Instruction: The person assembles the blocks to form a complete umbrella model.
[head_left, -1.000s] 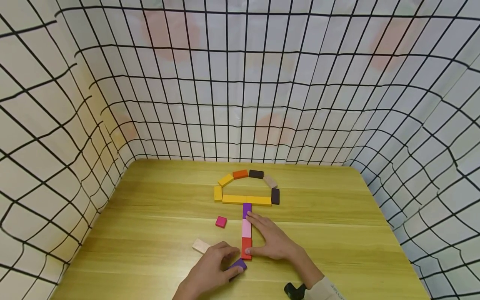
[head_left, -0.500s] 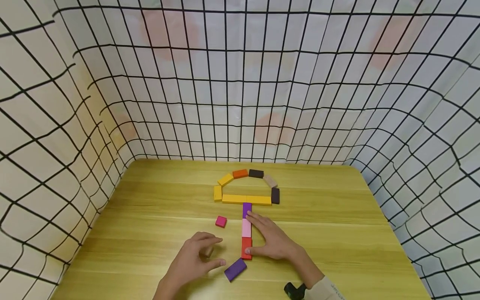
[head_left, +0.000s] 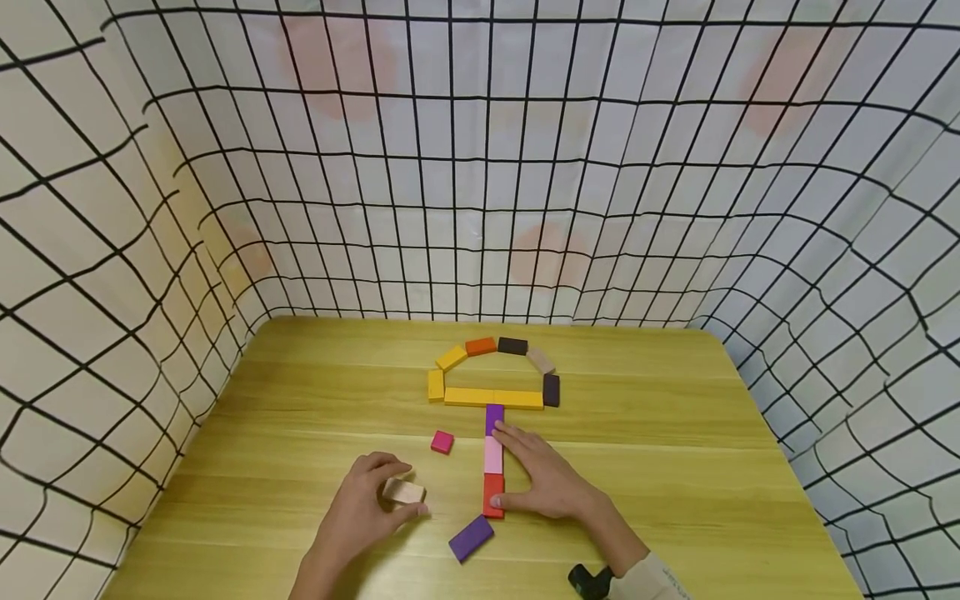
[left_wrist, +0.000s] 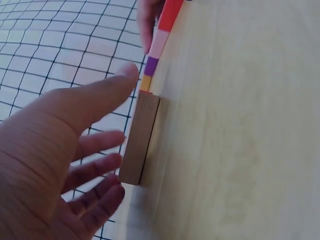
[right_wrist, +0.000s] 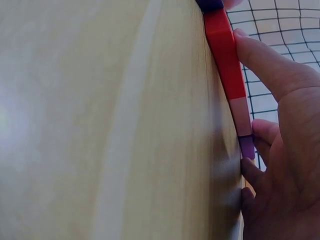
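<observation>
In the head view my left hand [head_left: 360, 504] hovers around a plain wooden block [head_left: 405, 491], thumb on the near side and fingers on the far side. The left wrist view shows the same wooden block [left_wrist: 140, 140] lying flat, with the thumb apart from it and the fingertips close to its side. My right hand [head_left: 551, 479] rests along a straight row of blocks: its fingertips touch the purple block [head_left: 494, 413] by the pink block [head_left: 492, 455], and its thumb lies on the red block [head_left: 492, 490]. A loose dark purple block [head_left: 471, 538] lies slanted below the red one.
Beyond the row, two yellow blocks [head_left: 468, 397] form a bar under an arch of yellow, orange, black and pale blocks [head_left: 540, 361]. A small magenta block [head_left: 442, 442] lies left of the row. Black netting [head_left: 480, 167] rises around the wooden table [head_left: 637, 400].
My left hand has let go of the dark purple block and moved left to the wooden block. The right hand has stayed on the row.
</observation>
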